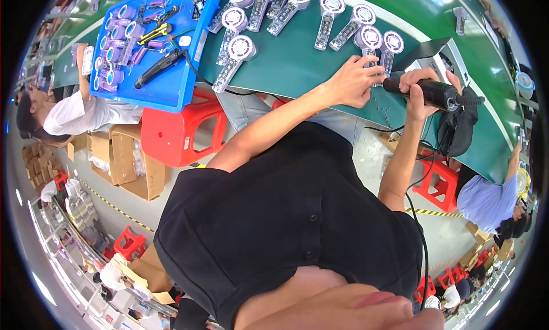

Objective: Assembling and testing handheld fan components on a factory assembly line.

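Note:
My right hand [422, 92] is wrapped round a black electric screwdriver [437, 96], held nearly level with its front end toward my left hand [355, 83]. My left fingers are curled over the handle end of a handheld fan [370, 38], which has a round white head; the hand partly hides that handle. Close beside it lies another handheld fan [393, 43], its lower end near the screwdriver's tip. Small screws [384, 108] are scattered on the green table [269, 72] below my hands. The exact contact at the screwdriver's tip is hidden.
Several more handheld fans [234, 55] lie along the table. At left, a blue tray [189, 72] holds purple fan parts, a yellow cutter [157, 34] and another black screwdriver [160, 68]. A grey box [434, 58] and black pouch [459, 127] are at right. Co-workers sit both sides.

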The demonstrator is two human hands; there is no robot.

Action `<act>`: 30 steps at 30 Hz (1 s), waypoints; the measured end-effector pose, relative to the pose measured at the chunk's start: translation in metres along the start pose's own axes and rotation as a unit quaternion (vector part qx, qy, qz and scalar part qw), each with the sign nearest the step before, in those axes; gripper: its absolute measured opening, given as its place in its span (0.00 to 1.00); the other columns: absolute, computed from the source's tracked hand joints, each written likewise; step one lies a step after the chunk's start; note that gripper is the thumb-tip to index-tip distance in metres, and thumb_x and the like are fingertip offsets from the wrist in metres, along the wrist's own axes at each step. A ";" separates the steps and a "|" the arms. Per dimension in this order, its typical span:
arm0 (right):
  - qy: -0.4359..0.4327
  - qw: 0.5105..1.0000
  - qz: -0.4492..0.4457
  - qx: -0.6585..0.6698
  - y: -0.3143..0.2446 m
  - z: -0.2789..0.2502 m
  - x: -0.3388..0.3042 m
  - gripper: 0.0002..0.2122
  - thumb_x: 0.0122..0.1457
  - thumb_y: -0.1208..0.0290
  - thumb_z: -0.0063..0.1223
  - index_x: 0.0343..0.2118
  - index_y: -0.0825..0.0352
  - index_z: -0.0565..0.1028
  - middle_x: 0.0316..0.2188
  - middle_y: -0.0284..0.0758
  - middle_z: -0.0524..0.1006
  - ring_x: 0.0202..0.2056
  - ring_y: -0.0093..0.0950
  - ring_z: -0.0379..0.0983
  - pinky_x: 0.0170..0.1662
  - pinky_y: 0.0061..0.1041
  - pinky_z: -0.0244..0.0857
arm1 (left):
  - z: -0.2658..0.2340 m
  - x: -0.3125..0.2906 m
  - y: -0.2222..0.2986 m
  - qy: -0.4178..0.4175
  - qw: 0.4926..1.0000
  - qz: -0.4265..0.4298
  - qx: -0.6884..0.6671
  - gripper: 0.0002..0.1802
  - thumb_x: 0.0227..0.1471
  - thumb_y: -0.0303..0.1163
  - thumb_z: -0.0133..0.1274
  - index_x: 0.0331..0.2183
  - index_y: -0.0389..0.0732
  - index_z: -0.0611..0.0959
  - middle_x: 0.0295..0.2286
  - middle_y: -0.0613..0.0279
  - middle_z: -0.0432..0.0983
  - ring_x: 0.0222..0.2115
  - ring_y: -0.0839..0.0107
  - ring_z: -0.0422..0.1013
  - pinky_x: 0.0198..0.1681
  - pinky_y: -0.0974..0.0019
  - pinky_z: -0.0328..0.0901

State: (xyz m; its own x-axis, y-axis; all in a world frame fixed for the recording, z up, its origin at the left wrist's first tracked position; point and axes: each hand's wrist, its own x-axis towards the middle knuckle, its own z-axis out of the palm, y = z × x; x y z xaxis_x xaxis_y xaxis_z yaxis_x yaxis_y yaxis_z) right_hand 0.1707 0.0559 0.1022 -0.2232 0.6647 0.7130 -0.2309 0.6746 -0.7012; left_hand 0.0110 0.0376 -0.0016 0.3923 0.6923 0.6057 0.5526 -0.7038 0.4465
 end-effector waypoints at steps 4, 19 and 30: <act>-0.014 1.000 0.013 0.007 0.000 -0.001 -0.001 0.35 0.61 0.74 0.60 0.64 0.51 0.48 0.24 0.42 0.72 0.20 0.29 0.67 0.26 0.32 0.66 | -0.001 0.001 0.001 -0.006 1.000 0.000 0.002 0.25 0.33 0.26 0.56 0.41 0.41 0.85 0.46 0.66 0.74 0.55 0.59 0.63 0.47 0.55 0.63; 0.234 0.956 -0.058 -0.165 -0.044 -0.042 0.039 0.37 0.55 0.87 0.58 0.61 0.60 0.47 0.25 0.45 0.77 0.16 0.29 0.72 0.22 0.33 0.73 | -0.005 -0.003 0.002 -0.020 0.999 -0.017 -0.044 0.32 0.39 0.27 0.57 0.52 0.41 0.78 0.54 0.60 0.71 0.58 0.54 0.62 0.53 0.51 0.63; 0.224 0.953 0.036 -0.200 -0.030 -0.081 0.059 0.38 0.55 0.85 0.61 0.61 0.59 0.47 0.28 0.46 0.78 0.16 0.28 0.71 0.22 0.31 0.71 | 0.001 0.001 -0.008 0.134 0.978 -0.103 -0.122 0.15 0.49 0.28 0.62 0.41 0.43 0.84 0.36 0.59 0.73 0.38 0.58 0.69 0.41 0.58 0.67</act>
State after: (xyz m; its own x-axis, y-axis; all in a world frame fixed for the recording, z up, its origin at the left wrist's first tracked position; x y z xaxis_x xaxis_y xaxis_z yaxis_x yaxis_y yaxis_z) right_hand 0.2414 0.1014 0.1652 0.2224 0.7243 0.6527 0.1684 0.6309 -0.7574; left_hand 0.0081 0.0441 -0.0052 0.0657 0.7797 0.6227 0.3949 -0.5934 0.7014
